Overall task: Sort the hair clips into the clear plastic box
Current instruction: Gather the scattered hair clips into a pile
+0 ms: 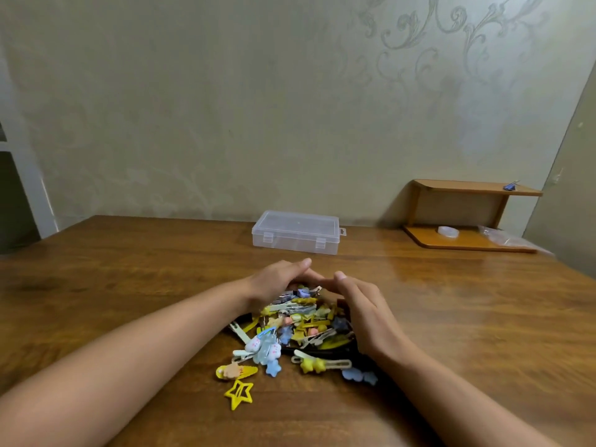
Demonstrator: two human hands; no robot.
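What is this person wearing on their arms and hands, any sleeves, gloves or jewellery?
Nothing shows. Both forearms are bare right to the bottom edge of the picture, with no sleeves in sight. The left hand and the right hand have no gloves, and no rings, bracelets or watch can be seen. The fingernails look short and unpainted.

A heap of yellow, blue and mint hair clips lies well apart from the closed clear plastic box.

A single wide-angle head view looks forward and down from the near edge of the wooden table, close above the forearms, facing the far wall; straight lines bow toward the left and right edges
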